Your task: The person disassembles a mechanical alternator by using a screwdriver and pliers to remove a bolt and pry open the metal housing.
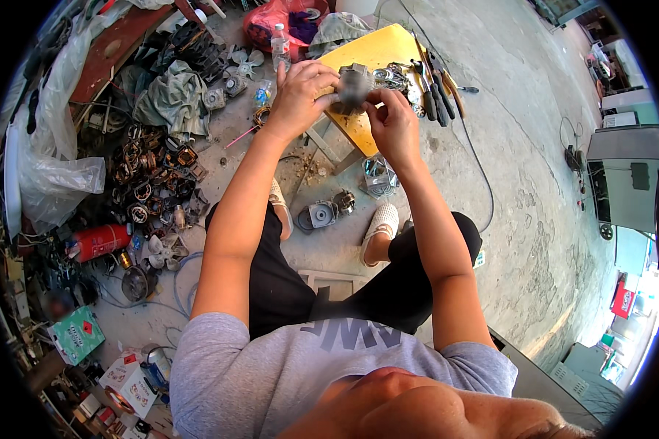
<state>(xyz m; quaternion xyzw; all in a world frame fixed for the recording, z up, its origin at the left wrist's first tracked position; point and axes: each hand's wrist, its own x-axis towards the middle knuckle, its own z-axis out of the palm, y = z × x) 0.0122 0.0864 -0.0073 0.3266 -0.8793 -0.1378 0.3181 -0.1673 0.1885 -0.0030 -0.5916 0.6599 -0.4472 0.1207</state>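
Both my arms reach forward over a small table with a yellow top (392, 38). A grey, finned metal part like a small motor housing (354, 80) is between my hands, its front blurred. My left hand (300, 94) grips it from the left, thumb on the near side and fingers over the top. At its lower right side, my right hand (395, 123) pinches the edge between thumb and fingers. Behind my right hand, small metal pieces (392, 74) lie on the tabletop. Several screwdrivers and hand tools (438, 94) lie along the table's right edge.
A motor casing (322, 214) and a clear plastic-wrapped item (378, 175) sit on the floor between my feet. Motor parts (150, 172) heap at the left, near a red cylinder (99, 243). A bottle (280, 44) stands beyond my left hand; a cable (483, 172) curves at right.
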